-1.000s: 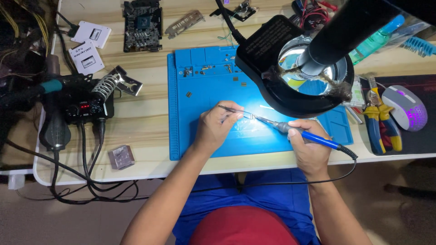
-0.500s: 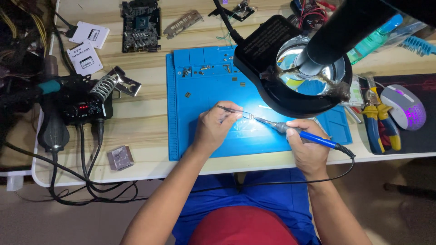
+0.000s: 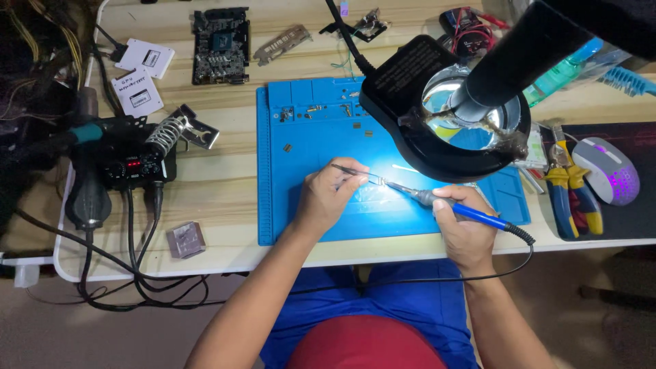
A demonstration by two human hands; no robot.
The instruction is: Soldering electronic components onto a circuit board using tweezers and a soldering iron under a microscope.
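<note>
Barely anything has shifted since a second ago: both hands sit in the same spot on the blue mat (image 3: 287, 205), tool tips held together over the lit patch.

Our left hand (image 3: 329, 198) has its fingers clamped on thin tweezers (image 3: 355, 171), which point right toward the bright area. Our right hand (image 3: 465, 225) has its fingers closed round the blue handle of a soldering iron (image 3: 451, 207), tip aimed left, meeting the tweezers' tip just below the black magnifier lamp (image 3: 444, 102). Whatever small part lies between the tips is too small to make out.

We judge the stillness to mean fine, steady work at one point.

On the table (image 3: 219, 171), left of the mat: the soldering station (image 3: 133, 167) with its coiled stand. Right of it: pliers (image 3: 567, 195) and a mouse (image 3: 608, 171).
</note>
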